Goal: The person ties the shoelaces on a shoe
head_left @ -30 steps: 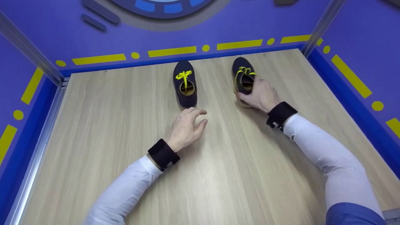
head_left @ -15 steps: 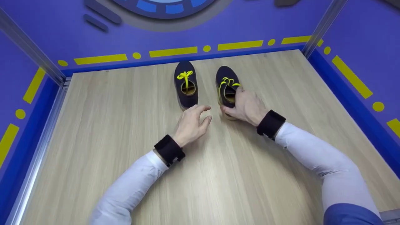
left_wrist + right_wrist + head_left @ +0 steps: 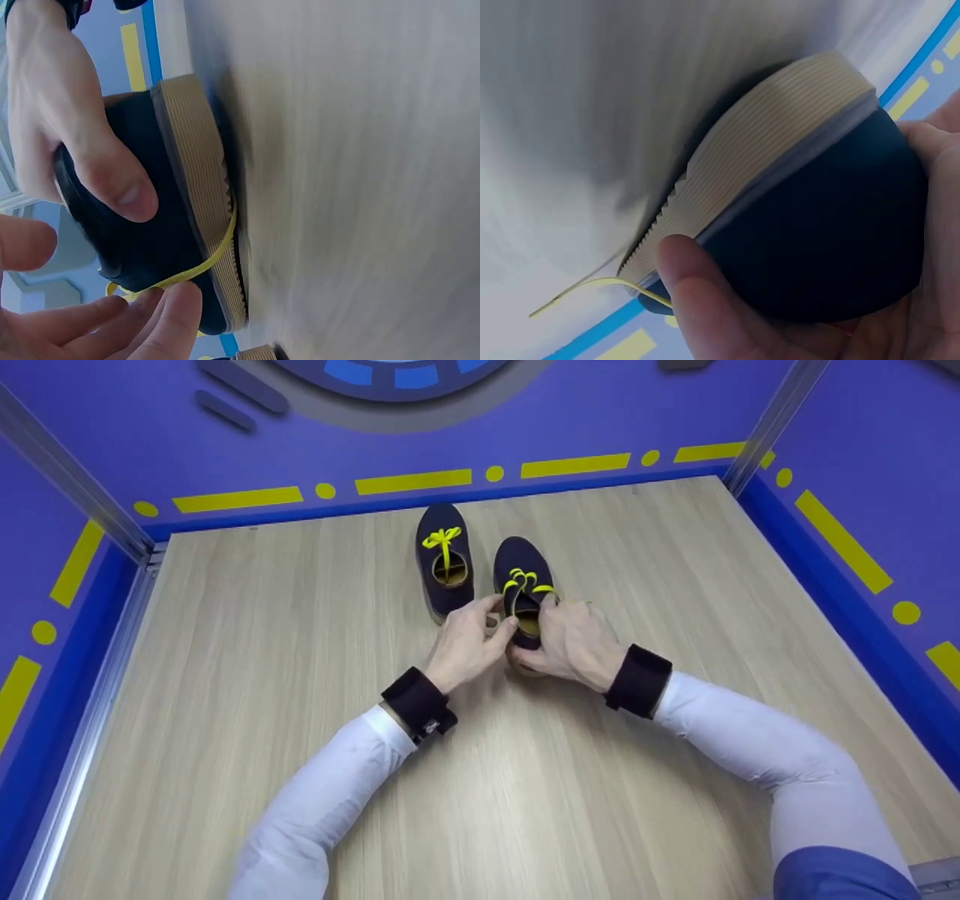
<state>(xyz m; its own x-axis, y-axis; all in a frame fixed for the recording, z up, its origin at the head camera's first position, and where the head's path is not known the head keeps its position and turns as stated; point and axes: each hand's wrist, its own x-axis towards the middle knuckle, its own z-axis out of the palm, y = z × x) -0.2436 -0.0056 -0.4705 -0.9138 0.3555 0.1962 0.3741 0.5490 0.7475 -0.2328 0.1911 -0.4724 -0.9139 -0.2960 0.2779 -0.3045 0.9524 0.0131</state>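
My right hand (image 3: 577,641) grips a dark shoe (image 3: 519,556) around its heel; the left wrist view shows its thumb pressed on the shoe's side. This shoe's yellow lace (image 3: 523,576) is loose, draping down both sides over the ribbed tan sole (image 3: 199,135). At the shoe's left side is my left hand (image 3: 469,649). Its fingers (image 3: 169,322) touch the shoe near the lace, while the thumb stays apart from it. A matching dark shoe (image 3: 441,516) stands to the left, its yellow lace tied in a bow (image 3: 442,538).
Both shoes stand on a light wood-grain tabletop (image 3: 300,660). Purple panels (image 3: 390,450) with yellow markings enclose its back and sides. Metal posts (image 3: 772,427) stand at the back corners.
My right hand has slid its shoe leftward and nearer to me, from well right of the other shoe to beside it. My left hand has moved slightly right and now meets it.
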